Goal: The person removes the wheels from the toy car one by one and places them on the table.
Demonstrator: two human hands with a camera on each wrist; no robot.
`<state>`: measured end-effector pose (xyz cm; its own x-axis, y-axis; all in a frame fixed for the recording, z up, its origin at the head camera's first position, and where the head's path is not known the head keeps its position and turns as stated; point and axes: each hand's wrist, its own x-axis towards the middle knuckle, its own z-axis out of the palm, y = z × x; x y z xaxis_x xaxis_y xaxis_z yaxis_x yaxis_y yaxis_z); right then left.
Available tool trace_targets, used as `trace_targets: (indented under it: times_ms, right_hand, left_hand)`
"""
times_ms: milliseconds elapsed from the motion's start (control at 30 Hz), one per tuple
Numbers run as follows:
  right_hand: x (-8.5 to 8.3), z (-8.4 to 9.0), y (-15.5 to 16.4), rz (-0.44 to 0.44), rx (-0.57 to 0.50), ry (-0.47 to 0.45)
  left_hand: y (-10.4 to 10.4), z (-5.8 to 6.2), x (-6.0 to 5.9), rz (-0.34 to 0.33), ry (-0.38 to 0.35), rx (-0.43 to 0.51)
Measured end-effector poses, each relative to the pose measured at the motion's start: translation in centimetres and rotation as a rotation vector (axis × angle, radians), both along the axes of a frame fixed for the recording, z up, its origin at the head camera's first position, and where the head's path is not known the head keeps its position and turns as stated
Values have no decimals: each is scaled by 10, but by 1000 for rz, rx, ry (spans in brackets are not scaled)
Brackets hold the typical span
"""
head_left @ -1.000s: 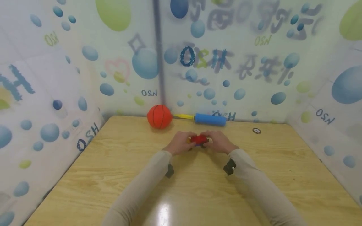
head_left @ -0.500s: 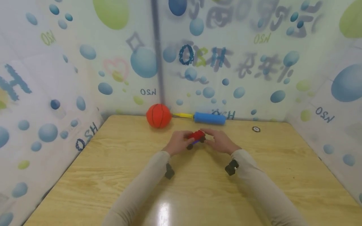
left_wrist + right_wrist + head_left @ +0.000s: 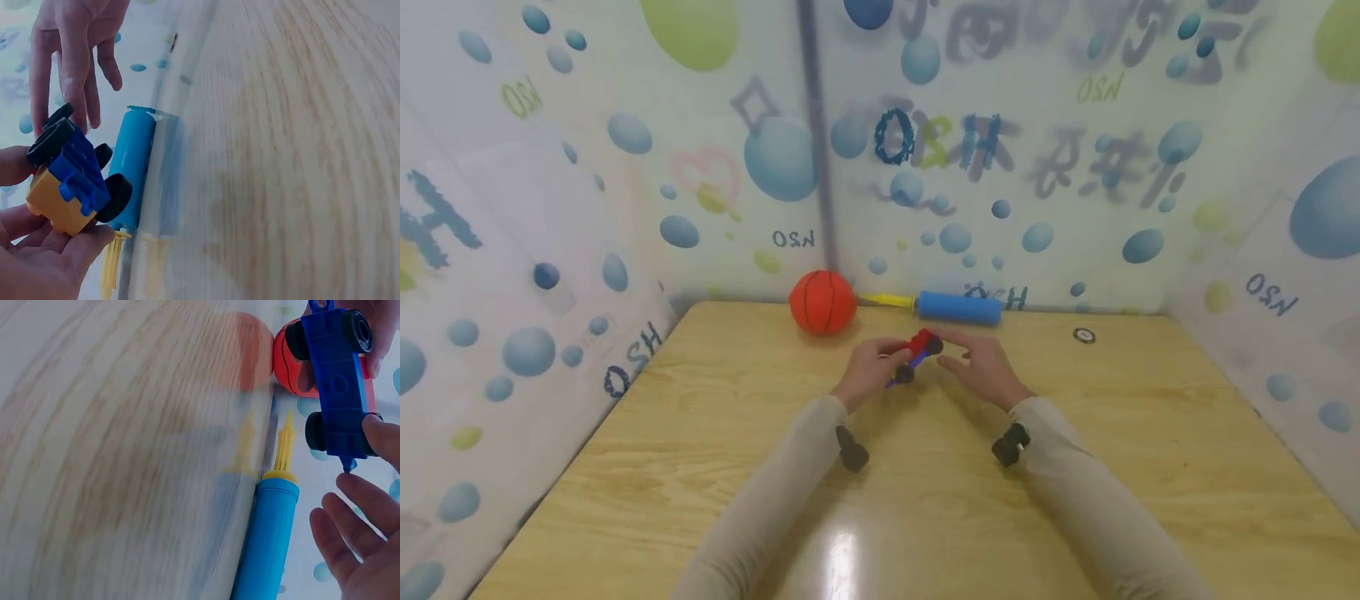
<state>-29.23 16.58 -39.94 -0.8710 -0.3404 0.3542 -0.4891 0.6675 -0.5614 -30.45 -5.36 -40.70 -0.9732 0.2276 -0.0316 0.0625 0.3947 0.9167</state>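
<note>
Toy car (image 3: 916,354) held off the wooden table (image 3: 700,467), tilted, gripped at one end by curled fingers of left hand (image 3: 868,372). Right hand (image 3: 981,367) just beside the other end, fingers relaxed and spread; contact with the car's tip possible, not certain. Blue underside, black wheels and yellow block seen only in wrist views; red top only from head. Beyond: orange ball (image 3: 823,302) and blue pump (image 3: 958,307) against bubble-patterned wall (image 3: 1075,167).
</note>
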Motion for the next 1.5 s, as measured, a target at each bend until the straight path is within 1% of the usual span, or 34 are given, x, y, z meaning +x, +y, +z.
trace_targets:
  times_ms: [67, 167, 267, 400, 500, 633, 700, 867, 967, 1100, 1167, 1367, 1500]
  right_hand:
    - [-1, 2, 0, -13, -30, 17]
    - [-1, 5, -1, -31, -76, 40]
    - [0, 7, 0, -41, -81, 77]
    - [1, 7, 0, -46, -82, 81]
    - [2, 4, 0, -49, -105, 40]
    - [1, 0, 1, -55, -150, -14]
    - [1, 0, 1, -53, -178, -35]
    - [2, 2, 0, -30, -236, -75]
    - [3, 4, 0, -3, -277, -106]
    - [3, 5, -1, 28, -340, -184]
    - [4, 4, -1, 39, -364, -216]
    - [6, 6, -3, 48, -372, -246]
    - [6, 8, -4, 35, -376, -260]
  left_hand:
    - [2, 2, -1, 3, 0, 26]
    - [4, 5, -2, -3, -4, 39]
    - [5, 5, -2, -18, -21, 45]
    - [5, 1, -1, -33, -38, 54]
    - [5, -1, 1, -46, -49, 44]
    - [5, -1, 4, -74, -66, 27]
    - [5, -1, 5, -92, -66, 38]
    - [5, 1, 6, -150, -26, 101]
    - [4, 5, 7, -184, -30, 129]
    - [2, 9, 9, -220, -44, 145]
    - [1, 9, 9, -231, -42, 156]
    - [1, 9, 8, -227, -23, 206]
    - [1, 9, 8, -208, -10, 195]
